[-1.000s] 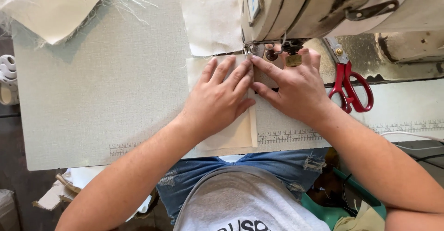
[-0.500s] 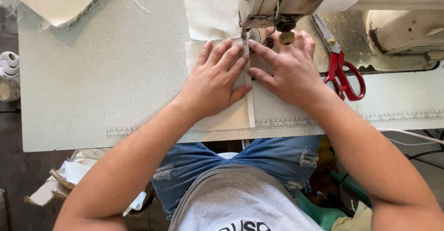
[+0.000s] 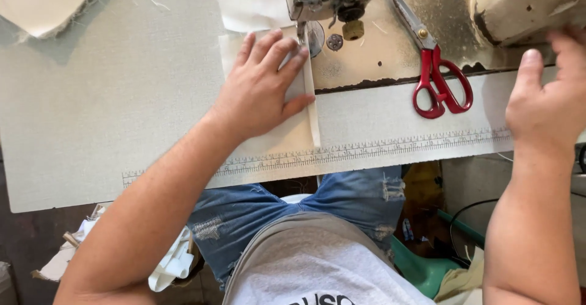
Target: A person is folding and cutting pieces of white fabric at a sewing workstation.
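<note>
The left hand (image 3: 262, 85) is laid flat, fingers spread, on a folded cream fabric piece (image 3: 305, 107) — the piece is pressed to the pale grey worktop (image 3: 110, 110), its far end under the sewing machine's needle foot (image 3: 301, 32). The right hand (image 3: 549, 97) is held open at the machine's right end, nothing gripped. Red-handled scissors (image 3: 441, 79) are seen between the hands.
</note>
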